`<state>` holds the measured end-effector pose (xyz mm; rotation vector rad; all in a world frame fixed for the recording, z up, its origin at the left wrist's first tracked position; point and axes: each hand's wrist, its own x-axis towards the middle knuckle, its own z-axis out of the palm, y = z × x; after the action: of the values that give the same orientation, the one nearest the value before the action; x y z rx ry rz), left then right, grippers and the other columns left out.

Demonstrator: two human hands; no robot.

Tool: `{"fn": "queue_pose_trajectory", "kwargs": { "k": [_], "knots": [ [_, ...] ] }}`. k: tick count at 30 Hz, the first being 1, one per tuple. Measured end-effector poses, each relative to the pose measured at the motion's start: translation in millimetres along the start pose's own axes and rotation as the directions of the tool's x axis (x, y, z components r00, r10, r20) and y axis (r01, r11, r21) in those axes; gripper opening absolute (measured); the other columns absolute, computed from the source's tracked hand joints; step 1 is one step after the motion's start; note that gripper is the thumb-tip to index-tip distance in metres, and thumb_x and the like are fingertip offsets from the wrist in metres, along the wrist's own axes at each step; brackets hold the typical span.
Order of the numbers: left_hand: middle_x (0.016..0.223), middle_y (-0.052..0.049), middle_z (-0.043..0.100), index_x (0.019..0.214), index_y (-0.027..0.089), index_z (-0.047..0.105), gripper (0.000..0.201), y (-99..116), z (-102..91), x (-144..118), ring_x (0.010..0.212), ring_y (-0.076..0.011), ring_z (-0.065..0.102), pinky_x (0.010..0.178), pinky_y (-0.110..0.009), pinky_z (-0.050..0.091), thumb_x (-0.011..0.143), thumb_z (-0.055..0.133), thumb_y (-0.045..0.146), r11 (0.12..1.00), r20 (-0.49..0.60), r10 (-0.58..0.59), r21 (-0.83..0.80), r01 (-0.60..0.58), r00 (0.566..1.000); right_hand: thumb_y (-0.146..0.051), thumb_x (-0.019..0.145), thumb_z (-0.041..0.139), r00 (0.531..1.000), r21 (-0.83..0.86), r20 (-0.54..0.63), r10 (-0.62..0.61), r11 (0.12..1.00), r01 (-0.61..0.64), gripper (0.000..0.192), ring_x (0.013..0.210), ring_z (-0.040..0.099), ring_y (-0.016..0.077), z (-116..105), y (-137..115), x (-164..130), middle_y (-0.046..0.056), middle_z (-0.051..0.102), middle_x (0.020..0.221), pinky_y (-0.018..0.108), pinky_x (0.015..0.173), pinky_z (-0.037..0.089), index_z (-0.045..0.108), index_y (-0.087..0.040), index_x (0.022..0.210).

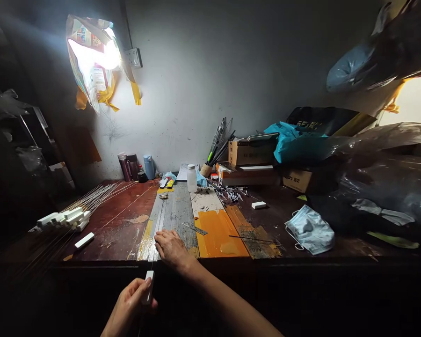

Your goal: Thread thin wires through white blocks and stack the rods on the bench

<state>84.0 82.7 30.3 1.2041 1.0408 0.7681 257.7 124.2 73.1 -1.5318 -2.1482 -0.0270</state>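
Note:
My left hand (130,297) is closed around a small white rectangular block (149,286), just below the table's front edge, thumb on its face. A thin wire (152,265) runs from the top of the block towards the table. My right hand (173,248) lies palm down at the table edge, its fingers resting on a long, narrow ruler-like strip (160,219) that runs away from me. Whether the wire passes under those fingers is hidden. A short metal ruler (194,228) lies just beyond my right hand.
Several white blocks with long thin wires (65,217) are piled at the left; a single block (84,240) lies nearer. A white bottle (192,179) stands at the back. Further right are a loose block (258,205), a face mask (311,228) and cardboard boxes (250,152).

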Motion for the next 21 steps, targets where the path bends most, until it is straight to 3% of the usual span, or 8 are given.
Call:
{"fn": "queue_pose_trajectory", "kwargs": {
  "k": [12,21],
  "knots": [
    [0.054,-0.004,0.067,0.064,0.017,0.056,0.047,13,0.1,16,0.05,-0.0156,0.056,0.052,-0.024,0.037,0.068,0.068,0.063,0.999,-0.027,0.024,0.028,-0.024,0.999,-0.016,0.094,0.046,0.999,0.039,0.007,-0.049,0.998,0.048,0.019,0.114,0.054,0.0211,2,2,1,0.008,0.067,0.114,0.037,0.097,0.034,0.064,-0.017,0.098],
    [0.05,-0.004,0.064,0.061,0.017,0.054,0.053,9,-1.0,24,0.046,-0.0138,0.051,0.049,-0.023,0.034,0.063,0.069,0.068,0.999,-0.013,0.037,0.019,-0.037,0.999,-0.018,0.092,0.05,0.996,0.053,-0.092,0.007,0.999,-0.002,0.016,0.106,0.058,0.0197,7,1,-4,0.007,0.067,0.111,0.033,0.095,0.038,0.063,-0.018,0.101]
  ]
}}
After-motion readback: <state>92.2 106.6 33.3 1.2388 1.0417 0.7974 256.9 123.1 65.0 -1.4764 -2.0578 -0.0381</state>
